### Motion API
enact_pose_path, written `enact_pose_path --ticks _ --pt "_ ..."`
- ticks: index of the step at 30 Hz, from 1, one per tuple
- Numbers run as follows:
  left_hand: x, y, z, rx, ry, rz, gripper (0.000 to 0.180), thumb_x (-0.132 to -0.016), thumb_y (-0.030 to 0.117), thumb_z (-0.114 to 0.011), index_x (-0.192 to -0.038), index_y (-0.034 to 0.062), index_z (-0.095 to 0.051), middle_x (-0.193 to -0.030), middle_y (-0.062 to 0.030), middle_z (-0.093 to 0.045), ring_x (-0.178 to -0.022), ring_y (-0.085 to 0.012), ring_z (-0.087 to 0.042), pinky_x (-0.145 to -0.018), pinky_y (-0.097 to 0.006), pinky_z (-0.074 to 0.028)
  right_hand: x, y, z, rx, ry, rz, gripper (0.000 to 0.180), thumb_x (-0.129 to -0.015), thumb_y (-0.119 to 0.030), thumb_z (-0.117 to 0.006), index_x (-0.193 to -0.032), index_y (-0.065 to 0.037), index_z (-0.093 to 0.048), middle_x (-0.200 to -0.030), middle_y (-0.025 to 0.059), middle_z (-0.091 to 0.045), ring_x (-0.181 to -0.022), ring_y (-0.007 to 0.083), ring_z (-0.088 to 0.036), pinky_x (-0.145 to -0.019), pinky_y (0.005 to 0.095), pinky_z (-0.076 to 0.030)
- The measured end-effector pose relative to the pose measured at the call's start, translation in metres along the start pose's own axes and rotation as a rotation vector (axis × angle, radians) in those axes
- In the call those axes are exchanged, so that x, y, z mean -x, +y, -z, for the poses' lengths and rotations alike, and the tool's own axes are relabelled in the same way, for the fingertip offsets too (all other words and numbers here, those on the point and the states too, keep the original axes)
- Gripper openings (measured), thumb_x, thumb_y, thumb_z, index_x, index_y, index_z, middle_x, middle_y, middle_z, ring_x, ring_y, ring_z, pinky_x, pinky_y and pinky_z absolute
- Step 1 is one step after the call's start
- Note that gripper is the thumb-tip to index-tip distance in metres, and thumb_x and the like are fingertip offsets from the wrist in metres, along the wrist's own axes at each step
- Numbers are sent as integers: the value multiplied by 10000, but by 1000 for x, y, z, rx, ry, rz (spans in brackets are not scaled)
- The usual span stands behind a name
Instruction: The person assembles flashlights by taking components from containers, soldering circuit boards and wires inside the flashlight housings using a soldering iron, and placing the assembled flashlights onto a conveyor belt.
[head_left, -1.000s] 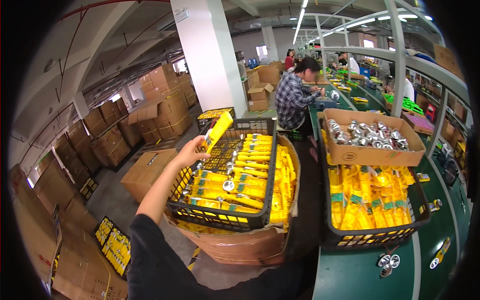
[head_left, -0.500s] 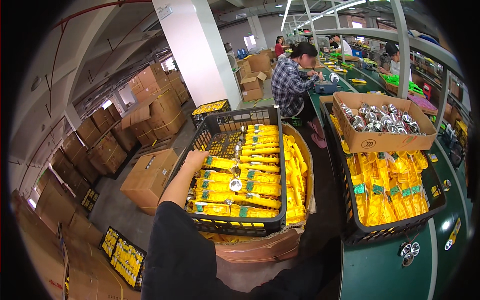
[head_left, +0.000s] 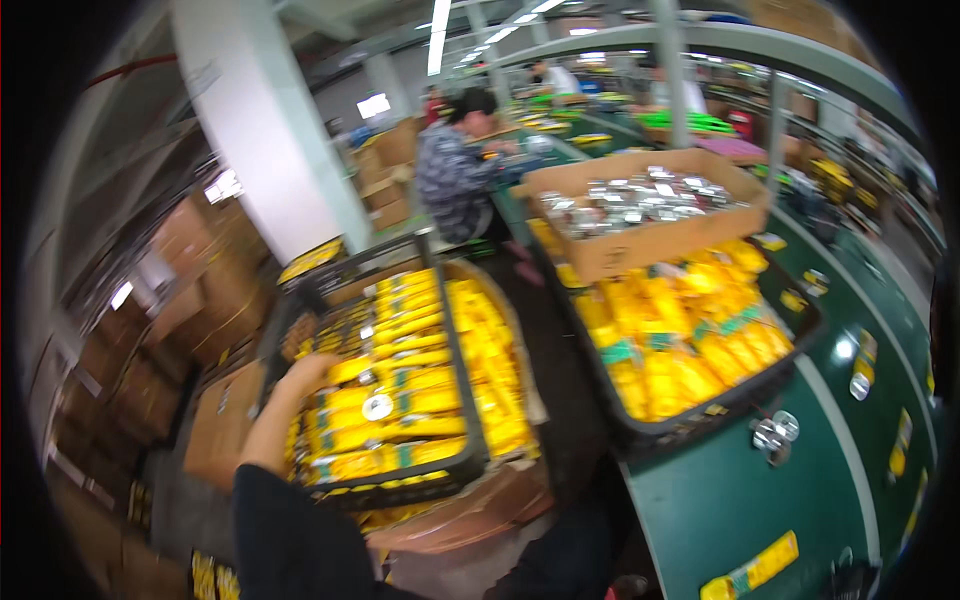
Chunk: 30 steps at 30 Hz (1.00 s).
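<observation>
My left hand (head_left: 312, 372) reaches into a black plastic crate (head_left: 478, 420), its fingers closed at the end of a yellow flashlight casing (head_left: 350, 370). Motion blur softens the fingers. Rows of similar yellow casings (head_left: 415, 425) lie side by side in the crate, with green circuit boards and silver reflectors; a round silver reflector (head_left: 377, 407) rests among them. The crate stands on a large cardboard carton (head_left: 470, 510) that holds more yellow casings (head_left: 480, 350). My right hand is out of view.
Right of me, a green workbench (head_left: 740, 500) carries another black crate (head_left: 640, 430) of yellow casings, topped by a cardboard box (head_left: 600, 258) of silver reflectors. Loose reflectors (head_left: 775, 435) and a yellow casing (head_left: 755, 570) lie nearby. A person (head_left: 455, 170) sits beyond; a white pillar (head_left: 270, 130) stands left.
My view has swung right, so the crates appear farther left and more bench shows, including a yellow casing at the lower edge. My left hand stays at the same row's end.
</observation>
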<state>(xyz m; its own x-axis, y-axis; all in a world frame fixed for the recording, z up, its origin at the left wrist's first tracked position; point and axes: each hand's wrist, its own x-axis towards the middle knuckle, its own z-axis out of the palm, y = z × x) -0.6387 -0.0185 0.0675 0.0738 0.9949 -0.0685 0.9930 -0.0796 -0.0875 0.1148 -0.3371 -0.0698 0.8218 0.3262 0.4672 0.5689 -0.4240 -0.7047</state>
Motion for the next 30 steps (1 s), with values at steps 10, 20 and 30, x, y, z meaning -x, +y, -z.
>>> enact_pose_path --ticks 10,20,30 --pt "-15 3 21 -12 -463 626 793 -552 343 -726 -1181 -20 -409 -851 -164 -591 -725 -275 -564 -650 -361 -454 -10 -34 -4 -780 276 -663 110 -773 -91 -511 -807 -5 -453 -662 70 -450 -503 125 -396 -433 219 -310" --pt "-54 13 26 -468 -905 697 787 -656 446 -656 -1254 61 -319 -1223 -135 -413 -1110 -274 -416 -869 -446 -396 -6 -20 -2 -854 229 -584 70 -791 -60 -518 -798 -30 -456 -648 51 -471 -492 101 -437 -424 204 -351" --pt "-43 21 21 -400 -711 338 694 -603 222 -735 -1188 38 -409 -1098 -165 -508 -1003 -303 -495 -801 -371 -441 -8 -21 -3 -868 201 -609 95 -788 -49 -516 -854 -29 -450 -715 61 -491 -523 102 -451 -447 193 -357"
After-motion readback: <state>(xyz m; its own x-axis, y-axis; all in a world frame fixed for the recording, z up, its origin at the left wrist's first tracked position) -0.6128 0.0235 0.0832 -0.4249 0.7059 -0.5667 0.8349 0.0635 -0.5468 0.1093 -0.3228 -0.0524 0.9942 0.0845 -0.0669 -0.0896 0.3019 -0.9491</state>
